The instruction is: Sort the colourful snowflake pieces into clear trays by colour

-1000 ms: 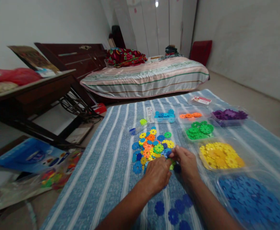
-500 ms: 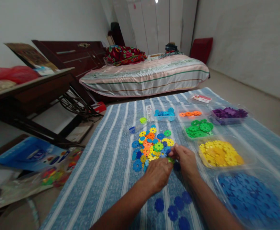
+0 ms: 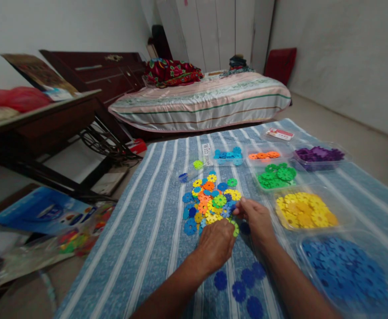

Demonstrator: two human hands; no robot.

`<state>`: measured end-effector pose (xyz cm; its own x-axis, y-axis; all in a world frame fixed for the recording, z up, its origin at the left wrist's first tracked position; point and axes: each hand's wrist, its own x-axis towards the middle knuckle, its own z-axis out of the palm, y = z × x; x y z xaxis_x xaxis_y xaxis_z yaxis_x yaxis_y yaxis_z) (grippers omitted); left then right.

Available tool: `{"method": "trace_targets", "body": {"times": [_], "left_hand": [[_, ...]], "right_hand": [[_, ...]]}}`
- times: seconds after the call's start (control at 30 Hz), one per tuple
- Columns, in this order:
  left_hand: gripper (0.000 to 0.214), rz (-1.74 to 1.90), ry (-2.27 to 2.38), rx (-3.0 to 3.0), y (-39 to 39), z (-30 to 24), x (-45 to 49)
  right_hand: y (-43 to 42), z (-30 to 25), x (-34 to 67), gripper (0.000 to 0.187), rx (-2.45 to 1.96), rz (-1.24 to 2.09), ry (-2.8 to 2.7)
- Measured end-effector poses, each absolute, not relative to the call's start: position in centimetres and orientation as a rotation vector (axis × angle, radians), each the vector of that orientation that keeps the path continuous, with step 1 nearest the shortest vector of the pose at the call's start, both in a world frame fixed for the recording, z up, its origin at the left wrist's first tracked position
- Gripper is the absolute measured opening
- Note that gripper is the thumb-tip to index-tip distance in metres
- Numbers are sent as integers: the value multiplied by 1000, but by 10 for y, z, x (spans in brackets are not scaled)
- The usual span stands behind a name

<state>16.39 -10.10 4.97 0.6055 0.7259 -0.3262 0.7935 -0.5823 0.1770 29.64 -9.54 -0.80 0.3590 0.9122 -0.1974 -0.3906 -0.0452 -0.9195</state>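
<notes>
A loose pile of mixed flower-shaped plastic discs (image 3: 204, 204) lies on the striped cloth. At its near edge my left hand (image 3: 216, 244) is closed, knuckles up, its fingertips hidden. A lime-green disc (image 3: 236, 228) shows right beside its fingers. My right hand (image 3: 256, 218) pinches at the pile's right edge, with a dark blue disc (image 3: 233, 207) at its fingertips. A very dark disc (image 3: 244, 228) lies under that hand. Several dark blue discs (image 3: 239, 291) are spread on the cloth between my forearms.
Clear tubs on the right hold blue discs (image 3: 346, 270), yellow discs (image 3: 305, 210), green discs (image 3: 276, 176) and purple discs (image 3: 318, 155). Farther back are orange discs (image 3: 263, 155) and light blue discs (image 3: 229, 155). A clear lid-like tray (image 3: 190, 175) sits behind the pile.
My left hand has drawn slightly left, away from my right hand, and more of the lime-green disc shows. My right hand has barely moved.
</notes>
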Motion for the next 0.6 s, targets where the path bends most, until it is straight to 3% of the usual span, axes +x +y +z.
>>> {"method": "trace_targets", "body": {"times": [0.4, 0.6], "left_hand": [[14, -345, 1267, 2464, -98, 58, 164], [37, -330, 1328, 2427, -95, 62, 164]], "right_hand": [[-99, -4, 295, 50, -1204, 1178, -612], [-99, -12, 294, 45, -1175, 1214, -616]]}}
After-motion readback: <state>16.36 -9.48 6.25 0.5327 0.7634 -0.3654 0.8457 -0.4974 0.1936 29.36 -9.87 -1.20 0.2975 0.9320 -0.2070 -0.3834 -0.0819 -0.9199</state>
